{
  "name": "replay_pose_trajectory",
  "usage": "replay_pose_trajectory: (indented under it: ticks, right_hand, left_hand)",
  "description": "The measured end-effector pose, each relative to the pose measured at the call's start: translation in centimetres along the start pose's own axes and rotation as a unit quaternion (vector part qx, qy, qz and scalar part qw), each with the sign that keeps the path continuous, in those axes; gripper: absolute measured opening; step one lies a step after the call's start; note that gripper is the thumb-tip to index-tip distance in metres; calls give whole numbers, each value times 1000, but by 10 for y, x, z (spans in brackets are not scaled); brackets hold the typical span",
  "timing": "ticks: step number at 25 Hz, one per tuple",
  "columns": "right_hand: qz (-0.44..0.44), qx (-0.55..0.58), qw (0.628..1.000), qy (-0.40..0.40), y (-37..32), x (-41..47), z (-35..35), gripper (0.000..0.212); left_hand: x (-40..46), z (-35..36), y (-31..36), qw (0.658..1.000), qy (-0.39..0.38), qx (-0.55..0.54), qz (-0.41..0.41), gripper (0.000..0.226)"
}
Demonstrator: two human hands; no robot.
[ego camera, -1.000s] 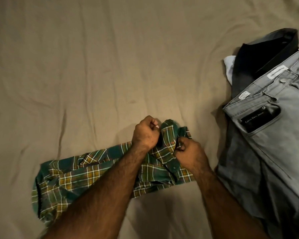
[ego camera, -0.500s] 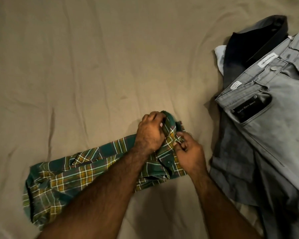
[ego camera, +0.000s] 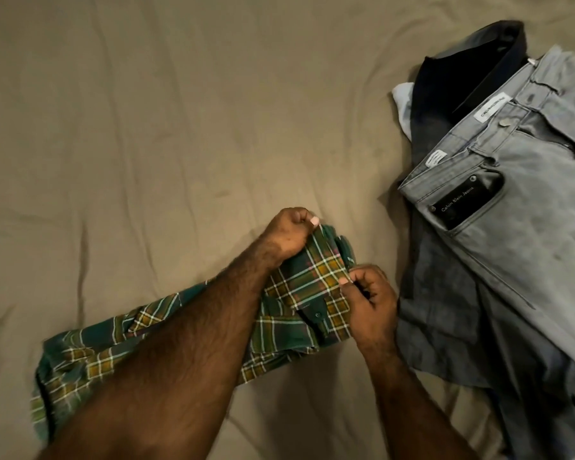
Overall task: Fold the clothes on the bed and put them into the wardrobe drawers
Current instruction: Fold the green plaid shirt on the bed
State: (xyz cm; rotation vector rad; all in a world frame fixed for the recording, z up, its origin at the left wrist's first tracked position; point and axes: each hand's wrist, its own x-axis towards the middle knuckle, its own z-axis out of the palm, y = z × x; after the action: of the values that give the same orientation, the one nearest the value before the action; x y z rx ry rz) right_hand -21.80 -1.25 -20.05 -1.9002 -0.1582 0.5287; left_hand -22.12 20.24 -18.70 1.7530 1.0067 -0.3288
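Note:
A green and yellow plaid shirt (ego camera: 309, 283) lies folded into a long strip across the lower middle of the tan bed sheet (ego camera: 166, 134). My left hand (ego camera: 287, 232) grips the strip's far right corner, fingers curled over the cloth. My right hand (ego camera: 369, 300) pinches the near right edge between thumb and fingers. The stretch of cloth between the two hands is pulled flat. My left forearm covers the middle of the strip.
Grey jeans (ego camera: 512, 234) lie at the right, close beside my right hand. They rest on a dark garment (ego camera: 458, 84) and a bit of white cloth (ego camera: 404, 101). Wrinkled bare sheet spreads to the left and beyond the shirt.
My hands have moved apart along the shirt's right end, spreading the bunched cloth flat between them. Both keep their hold.

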Motion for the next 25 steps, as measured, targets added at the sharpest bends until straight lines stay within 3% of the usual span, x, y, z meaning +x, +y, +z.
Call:
replay_pose_trajectory:
  ticks: [1,3,5,7,8,10,12,13,15,17,18,21,23,25]
  right_hand:
    - [18,16,1000,-2,2,-1,0,6]
    - [38,5,999,14,2,-5,3,10]
    - [25,-38,998,45,-1,-4,6,9]
    - [24,-63,995,74,-2,5,10,8]
    - [29,-79,993,87,-1,9,10,9]
    - [48,-142,983,110,1,11,7,11]
    - [25,-210,967,140,-2,4,6,10]
    - [-27,-234,961,144,-5,-2,7,13]
    - [-159,-267,948,64,-12,-7,16,22]
    - [-202,-326,922,-50,-9,2,24,27]
    - [-184,-358,914,-60,-7,9,22,28]
    - [-187,-337,921,-61,-9,10,29,29]
    - [-242,-258,920,-170,-16,10,37,26]
    - [-240,-259,879,-319,-39,-8,61,52]
  left_hand:
    - [6,-2,1,999,-13,-30,-7,27]
    - [13,-3,5,999,-20,26,20,29]
    - [14,4,6,990,42,118,65,26]
    - [12,5,4,977,124,142,101,24]
    - [9,4,1,972,127,163,110,28]
    - [8,3,-5,962,63,237,120,28]
    - [8,5,-5,932,69,319,157,22]
    - [10,7,-5,911,125,342,193,23]
    - [10,7,0,884,218,332,246,22]
    - [7,0,-8,887,198,304,284,23]
    - [3,-1,-18,887,168,321,288,25]
    - [-23,-35,-67,896,204,330,216,31]
    - [-33,-54,-93,908,227,303,180,33]
    - [-65,-77,-123,932,226,245,145,31]
